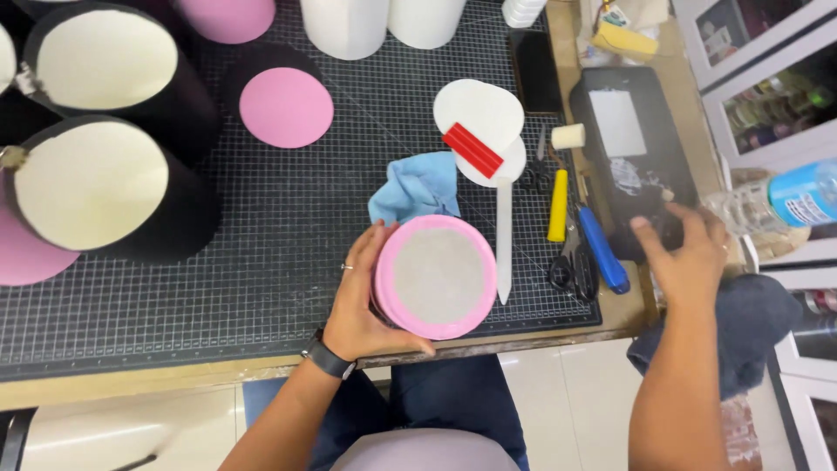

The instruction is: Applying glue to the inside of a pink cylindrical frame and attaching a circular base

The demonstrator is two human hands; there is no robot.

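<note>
1. Far left of the grip, two black round boxes (113, 187) with cream insides stand on the gridded cutting mat (261, 262).
2. Up and left of the grip, a pink paper disc (286, 107) lies flat on the mat.
3. The left hand (362, 301) clasps the pink round box (434, 277) from its left side, thumb under the near rim, holding it over the mat's front edge.
4. Just above the grip lies a crumpled blue cloth (417, 186); beyond it, white discs (479, 118) bear a red scraper (472, 150).
5. Right of the box lie a white strip (504, 240), a yellow-handled tool (558, 205), scissors (571, 266) and a blue-handled tool (602, 251).
6. Well right, the right hand (689, 253) rests spread, fingers loose, on a black tray (632, 148), gripping nothing.
</note>
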